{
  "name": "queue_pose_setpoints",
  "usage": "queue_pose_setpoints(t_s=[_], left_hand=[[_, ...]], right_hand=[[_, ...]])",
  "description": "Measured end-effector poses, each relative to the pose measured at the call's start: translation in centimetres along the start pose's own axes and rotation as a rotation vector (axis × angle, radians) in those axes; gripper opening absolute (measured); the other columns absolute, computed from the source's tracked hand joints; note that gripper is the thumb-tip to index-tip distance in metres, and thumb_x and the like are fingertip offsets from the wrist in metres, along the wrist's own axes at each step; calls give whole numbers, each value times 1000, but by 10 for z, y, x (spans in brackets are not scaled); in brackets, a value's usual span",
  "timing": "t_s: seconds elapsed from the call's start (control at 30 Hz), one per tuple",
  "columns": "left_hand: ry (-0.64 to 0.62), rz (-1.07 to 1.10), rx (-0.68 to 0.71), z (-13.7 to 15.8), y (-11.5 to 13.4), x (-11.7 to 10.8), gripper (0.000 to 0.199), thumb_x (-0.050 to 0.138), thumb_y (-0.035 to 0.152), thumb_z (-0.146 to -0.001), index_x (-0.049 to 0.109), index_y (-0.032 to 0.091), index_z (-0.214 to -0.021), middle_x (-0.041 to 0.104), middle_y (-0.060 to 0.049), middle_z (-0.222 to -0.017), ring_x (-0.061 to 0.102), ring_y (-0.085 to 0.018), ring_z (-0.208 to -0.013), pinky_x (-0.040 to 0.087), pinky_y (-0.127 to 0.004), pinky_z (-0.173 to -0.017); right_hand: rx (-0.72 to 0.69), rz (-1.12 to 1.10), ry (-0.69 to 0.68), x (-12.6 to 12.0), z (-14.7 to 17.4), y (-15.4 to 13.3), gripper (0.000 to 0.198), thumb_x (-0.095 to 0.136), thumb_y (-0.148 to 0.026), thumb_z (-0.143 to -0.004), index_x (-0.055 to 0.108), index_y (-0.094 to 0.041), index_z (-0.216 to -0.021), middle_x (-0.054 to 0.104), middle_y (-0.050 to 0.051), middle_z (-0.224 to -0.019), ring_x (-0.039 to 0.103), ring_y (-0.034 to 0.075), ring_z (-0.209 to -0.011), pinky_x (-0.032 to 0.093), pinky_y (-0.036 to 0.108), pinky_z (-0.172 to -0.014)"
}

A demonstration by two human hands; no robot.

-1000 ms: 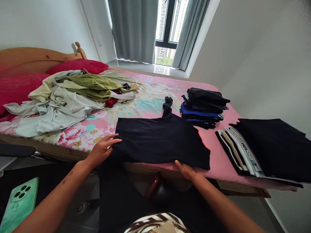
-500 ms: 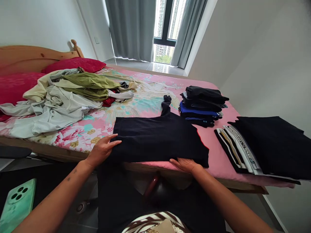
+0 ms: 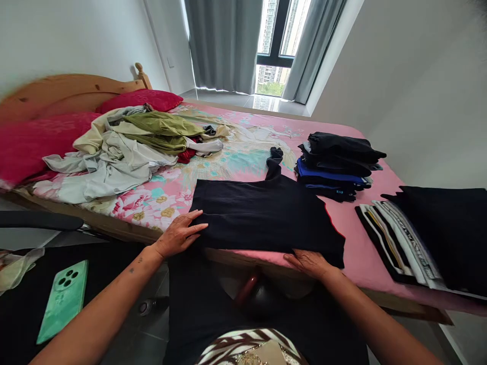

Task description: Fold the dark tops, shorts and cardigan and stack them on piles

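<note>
A black long garment (image 3: 262, 215) with a ribbed texture and red trim along its right side lies flat at the bed's near edge. One sleeve sticks out toward the far side, its end bunched up. My left hand (image 3: 178, 234) rests at the garment's left end, its fingers stretched and spread over the fabric. At the near edge, further right, my right hand (image 3: 310, 262) touches the cloth with the thumb held apart; its fingertips are partly hidden at the hem. Beyond the garment, to the right, stands a stack of folded dark and blue clothes (image 3: 335, 170).
Folded black and white clothes (image 3: 399, 243) lie at the bed's right end. A loose heap of clothes (image 3: 122, 157) sits left, beside red pillows (image 3: 148, 100). A green phone (image 3: 64, 299) lies on a black surface at lower left, near a black chair part (image 3: 38, 219).
The view has swung slightly left, so everything appears further right. Both hands stay at about the same places on the black garment, which still lies flat.
</note>
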State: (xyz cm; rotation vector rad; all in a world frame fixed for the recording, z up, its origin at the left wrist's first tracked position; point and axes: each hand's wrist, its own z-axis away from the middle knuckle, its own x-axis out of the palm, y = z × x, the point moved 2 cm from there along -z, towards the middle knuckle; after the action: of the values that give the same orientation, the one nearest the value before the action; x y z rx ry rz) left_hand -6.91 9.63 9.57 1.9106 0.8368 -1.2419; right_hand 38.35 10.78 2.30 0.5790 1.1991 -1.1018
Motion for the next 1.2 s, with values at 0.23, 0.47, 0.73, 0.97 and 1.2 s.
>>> queue_pose_setpoints(t_s=[0.23,0.47,0.73,0.97,1.2], left_hand=[[12,-9,-71,7,-9,6,22,57,32,-81,71,31,-98,55,-5,-131,43,-27,-128,37,-49,-105],[136,-4,-88,0,10,4,28,51,24,-84,66,27,-107,60,-5,-124,46,-24,-126,39,-48,-104],[39,111,77,-42,59,26,38,41,9,-84,66,25,-106,65,-3,-119,52,-17,-121,35,-44,-108],[-103,25,43,-82,83,69,38,41,16,-88,60,26,-119,57,-5,-130,45,-20,-128,27,-47,-111],[-198,-102,-60,-73,73,90,53,38,47,-90,36,30,-140,36,-2,-148,27,-23,-138,8,-53,-113]], right_hand=[[16,105,57,-5,5,6,55,26,-58,-92,62,-19,-106,64,14,-109,61,28,-99,44,38,-83],[11,203,236,-3,35,14,49,35,-51,-92,57,-15,-118,63,14,-100,57,29,-93,41,41,-83],[47,-97,650,-31,52,-18,31,36,-33,-94,64,-19,-96,63,9,-102,54,23,-102,39,38,-93],[-149,-45,563,-37,-14,-66,40,35,-32,-94,50,-22,-130,44,4,-140,30,21,-134,19,45,-113],[-37,61,421,-18,-36,-53,53,35,-43,-93,32,-25,-143,22,2,-152,18,21,-140,11,47,-113]])
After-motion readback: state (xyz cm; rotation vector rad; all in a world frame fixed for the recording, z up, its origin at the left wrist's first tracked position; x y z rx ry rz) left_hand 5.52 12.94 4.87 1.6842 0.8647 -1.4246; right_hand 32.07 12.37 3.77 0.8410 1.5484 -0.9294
